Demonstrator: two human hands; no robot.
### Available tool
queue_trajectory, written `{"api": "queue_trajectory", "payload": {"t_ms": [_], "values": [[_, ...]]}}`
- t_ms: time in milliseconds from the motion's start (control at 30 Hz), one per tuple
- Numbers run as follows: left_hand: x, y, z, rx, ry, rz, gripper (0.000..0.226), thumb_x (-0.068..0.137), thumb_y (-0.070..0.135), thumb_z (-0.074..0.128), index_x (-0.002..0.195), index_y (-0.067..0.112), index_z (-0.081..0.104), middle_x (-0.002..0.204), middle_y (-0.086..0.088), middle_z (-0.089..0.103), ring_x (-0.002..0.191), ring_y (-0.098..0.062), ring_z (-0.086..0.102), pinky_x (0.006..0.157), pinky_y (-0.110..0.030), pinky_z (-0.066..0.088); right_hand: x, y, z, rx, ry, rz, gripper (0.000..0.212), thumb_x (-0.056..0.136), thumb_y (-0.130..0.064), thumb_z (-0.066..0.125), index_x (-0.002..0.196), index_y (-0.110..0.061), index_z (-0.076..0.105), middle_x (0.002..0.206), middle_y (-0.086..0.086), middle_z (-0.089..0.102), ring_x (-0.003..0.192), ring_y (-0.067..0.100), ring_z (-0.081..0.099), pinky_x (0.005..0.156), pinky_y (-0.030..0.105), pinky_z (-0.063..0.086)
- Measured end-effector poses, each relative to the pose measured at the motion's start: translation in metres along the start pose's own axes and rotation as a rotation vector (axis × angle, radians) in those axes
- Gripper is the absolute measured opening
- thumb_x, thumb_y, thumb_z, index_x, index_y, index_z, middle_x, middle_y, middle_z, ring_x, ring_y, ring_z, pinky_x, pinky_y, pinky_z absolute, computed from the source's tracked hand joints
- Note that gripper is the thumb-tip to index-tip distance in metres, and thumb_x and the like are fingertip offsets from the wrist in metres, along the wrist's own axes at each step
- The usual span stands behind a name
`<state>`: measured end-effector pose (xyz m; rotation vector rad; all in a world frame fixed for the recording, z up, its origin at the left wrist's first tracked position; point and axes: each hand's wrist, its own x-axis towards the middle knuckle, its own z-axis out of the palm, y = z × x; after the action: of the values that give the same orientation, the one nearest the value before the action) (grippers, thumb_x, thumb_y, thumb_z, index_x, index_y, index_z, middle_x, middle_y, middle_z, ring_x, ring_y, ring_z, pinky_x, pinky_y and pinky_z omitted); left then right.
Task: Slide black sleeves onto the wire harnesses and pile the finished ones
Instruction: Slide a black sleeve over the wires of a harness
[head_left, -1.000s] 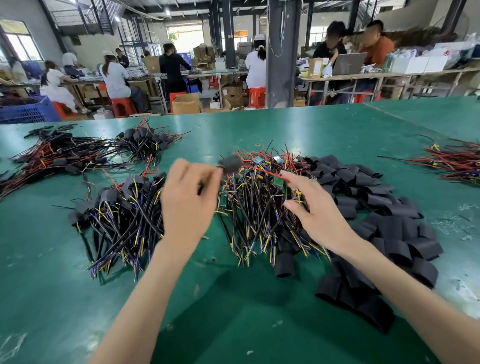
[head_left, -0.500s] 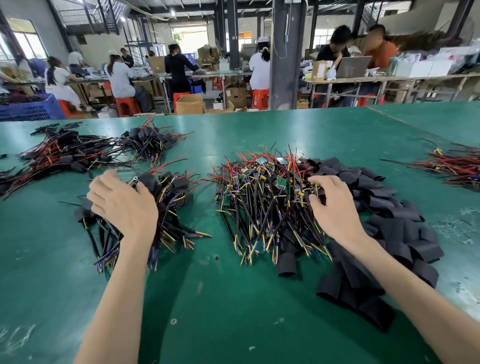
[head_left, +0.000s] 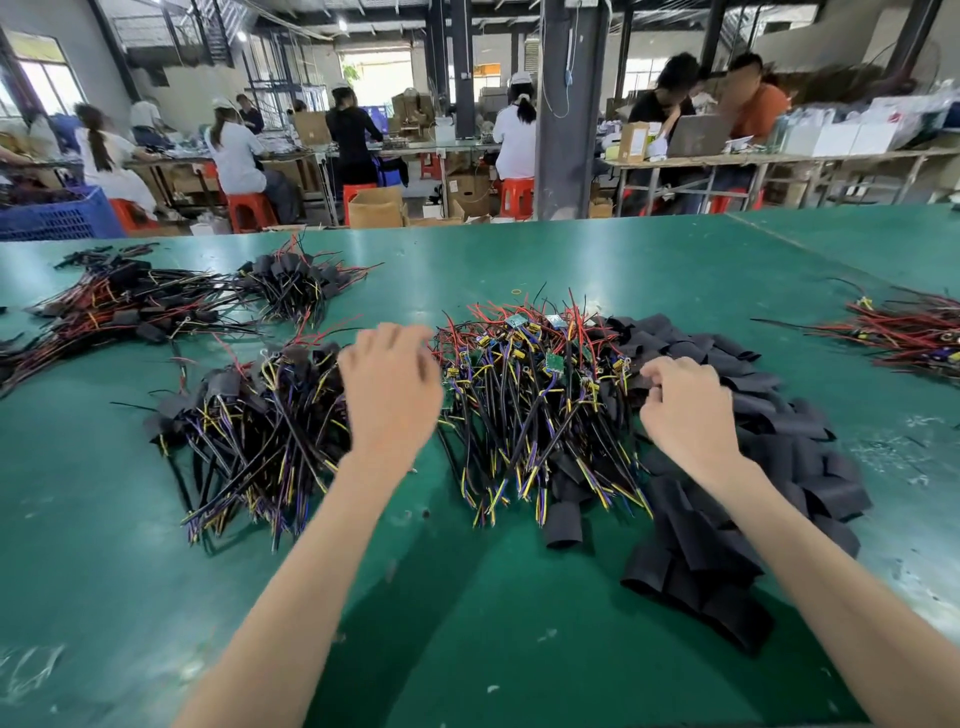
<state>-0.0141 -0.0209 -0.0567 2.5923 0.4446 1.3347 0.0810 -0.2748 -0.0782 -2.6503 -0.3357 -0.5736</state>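
Central heap of unsleeved wire harnesses (head_left: 530, 410); loose black sleeves (head_left: 779, 447) at its right; finished pile (head_left: 249, 431) at left.

1. The left hand (head_left: 387, 395), blurred, hovers between the sleeved harnesses (head_left: 249, 431) and the bare harnesses (head_left: 535, 410).
2. The right hand (head_left: 685, 410) curls its fingers (head_left: 657, 371) where bare harnesses meet loose black sleeves (head_left: 789, 457) on the green table (head_left: 519, 649).

You're in a factory assembly hall: long green workbench (head_left: 623, 270), workers (head_left: 234, 150) on red stools (head_left: 249, 208), cardboard boxes (head_left: 375, 207).
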Motion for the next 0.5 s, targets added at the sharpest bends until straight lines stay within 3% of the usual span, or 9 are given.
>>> {"api": "queue_trajectory", "payload": {"t_ms": [100, 267, 400, 500], "values": [[0.002, 0.045, 0.03, -0.047, -0.198, 0.07, 0.025, 0.093, 0.032, 0.049, 0.111, 0.021, 0.064, 0.112, -0.003, 0.063, 0.107, -0.025, 0.049, 0.09, -0.038, 0.03, 0.003, 0.006, -0.001, -0.013, -0.083, 0.048, 0.035, 0.086, -0.007, 0.05, 0.12, -0.012, 0.058, 0.116, 0.016, 0.056, 0.11, 0.037, 0.045, 0.088, 0.045, 0.041], [0.012, 0.084, 0.067, 0.131, -0.466, 0.107, 0.057, 0.09, 0.059, 0.045, 0.117, 0.012, 0.061, 0.123, -0.009, 0.056, 0.121, -0.027, 0.041, 0.1, -0.041, 0.029, 0.003, 0.01, 0.006, -0.123, -0.284, 0.04, 0.043, 0.089, -0.014, 0.05, 0.132, -0.017, 0.047, 0.129, 0.014, 0.045, 0.119, 0.036, 0.038, 0.094, 0.044, 0.037], [0.018, 0.094, 0.069, 0.041, -0.435, 0.048, 0.042, 0.089, 0.049, 0.055, 0.088, 0.01, 0.071, 0.094, -0.009, 0.066, 0.105, -0.028, 0.052, 0.096, -0.04, 0.035, 0.008, 0.016, 0.007, -0.105, -0.232, 0.083, 0.037, 0.09, -0.015, 0.05, 0.127, -0.013, 0.05, 0.125, 0.017, 0.047, 0.116, 0.039, 0.04, 0.094, 0.045, 0.037], [0.019, 0.096, 0.06, -0.165, -0.5, -0.041, 0.039, 0.087, 0.03, 0.061, 0.057, 0.008, 0.052, 0.063, -0.014, 0.059, 0.069, -0.03, 0.056, 0.089, -0.035, 0.047, 0.012, 0.021, 0.01, -0.072, -0.155, 0.066, 0.035, 0.091, -0.012, 0.049, 0.126, -0.012, 0.051, 0.125, 0.017, 0.047, 0.113, 0.038, 0.041, 0.091, 0.044, 0.037]]}}
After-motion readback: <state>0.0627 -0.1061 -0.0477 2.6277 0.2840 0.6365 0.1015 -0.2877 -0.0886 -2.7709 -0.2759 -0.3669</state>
